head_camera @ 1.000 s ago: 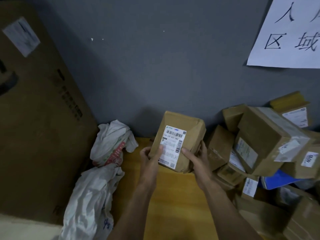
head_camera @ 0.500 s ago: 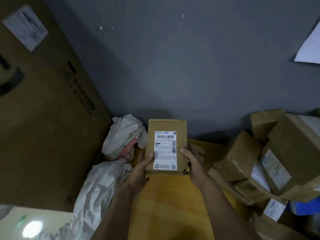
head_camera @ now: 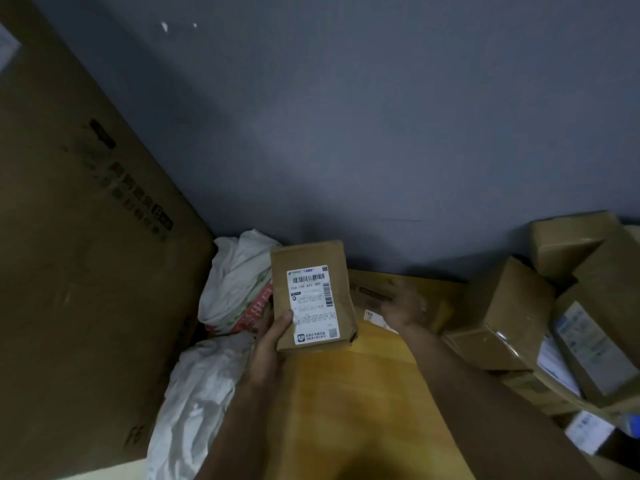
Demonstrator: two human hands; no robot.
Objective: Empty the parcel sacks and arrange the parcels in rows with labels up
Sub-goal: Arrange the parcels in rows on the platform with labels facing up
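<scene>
A small brown parcel (head_camera: 313, 294) with a white barcode label facing up is at the back left of the yellow wooden table (head_camera: 363, 393). My left hand (head_camera: 273, 337) grips its lower left edge, thumb on the label. My right hand (head_camera: 403, 304) is off the parcel, blurred and open, over a flat brown parcel (head_camera: 370, 292) lying by the wall. A heap of brown parcels (head_camera: 512, 313) fills the right side, some labels showing. Crumpled white sacks (head_camera: 235, 289) lie to the left.
A very large cardboard box (head_camera: 86, 254) stands on the left, close against the sacks. A grey wall (head_camera: 346, 133) closes the back of the table. A second white sack (head_camera: 194, 403) hangs down along the table's left edge.
My right hand has let go of the small parcel and moved right toward the flat parcel. The parcel has settled lower, held by my left hand alone. The view has swung left.
</scene>
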